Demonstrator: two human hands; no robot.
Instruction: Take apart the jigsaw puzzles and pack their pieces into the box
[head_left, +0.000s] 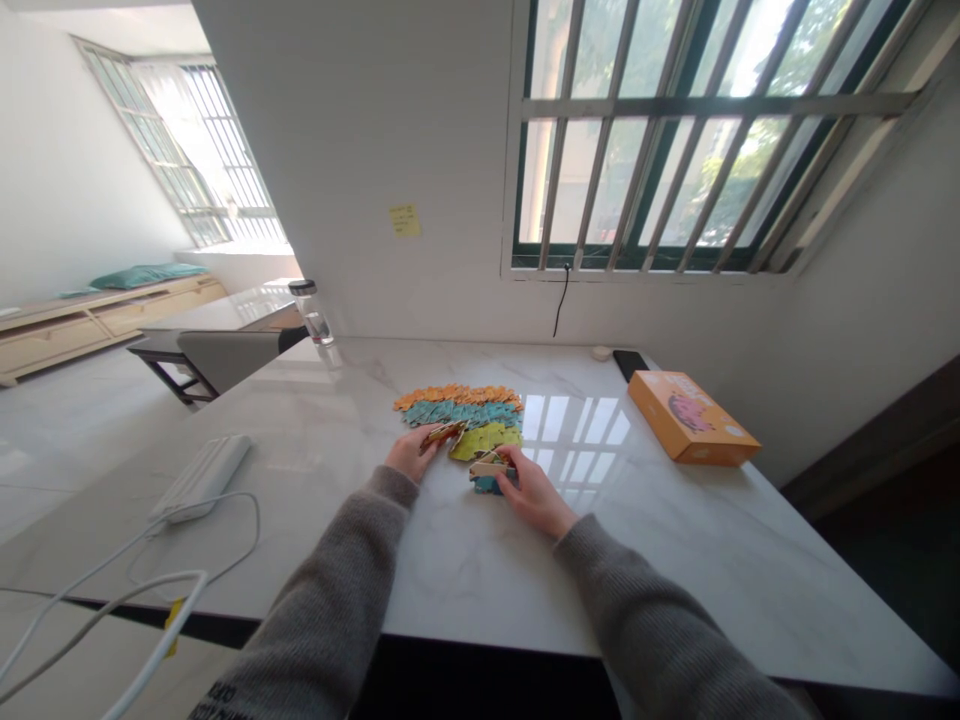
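Rows of puzzle pieces lie on the white marbled table: orange pieces (465,393) at the back, blue-teal pieces (457,413) before them, then yellow-green pieces (487,438). My left hand (412,452) is closed around a small stack of puzzle pieces (442,434) at the left edge of the green ones. My right hand (534,492) pinches a pale-edged puzzle piece (491,468) just in front of the green pieces. Beneath it, a few dark teal pieces (486,485) show on the table, partly covered by the fingers.
An orange box (694,420) lies at the right, with a black phone (630,364) and a small white round object (601,353) behind it. At the left are a white power strip (202,478) with cables and a clear bottle (313,315).
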